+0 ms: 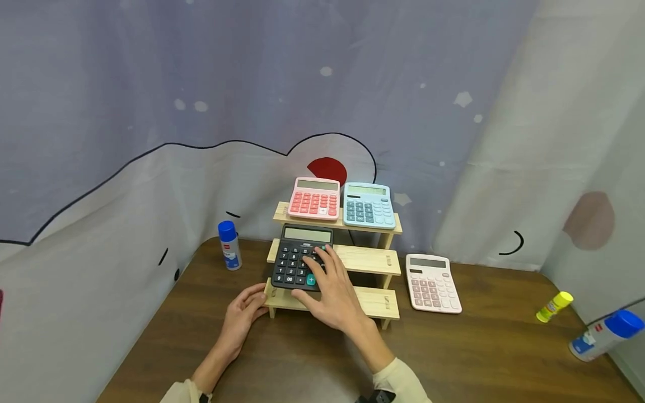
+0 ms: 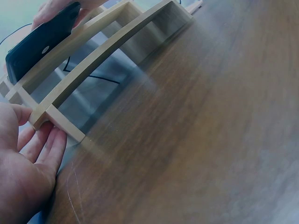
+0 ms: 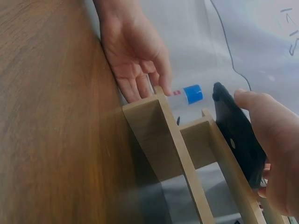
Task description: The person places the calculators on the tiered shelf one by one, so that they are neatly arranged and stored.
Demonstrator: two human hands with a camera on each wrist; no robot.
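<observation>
A black calculator (image 1: 291, 263) lies face up across the middle tier of a three-tier wooden shelf (image 1: 365, 258), its near end overhanging the front. My right hand (image 1: 335, 294) holds it: some fingers lie over the keys, the thumb is at the near edge, and fingertips show at its right edge in the right wrist view. My left hand (image 1: 239, 316) grips the left end of the bottom tier, thumb above and fingers underneath, seen clearly in the left wrist view. On the top tier sit a pink calculator (image 1: 314, 199) and a light blue calculator (image 1: 369, 206), side by side.
A white-and-pink calculator (image 1: 433, 284) lies on the brown table (image 1: 478, 358) right of the shelf. Left of it stands a blue-capped bottle (image 1: 230, 246). At the far right are a yellow glue stick (image 1: 554, 307) and another blue-capped bottle (image 1: 604, 336). A patterned curtain (image 1: 252, 84) hangs behind.
</observation>
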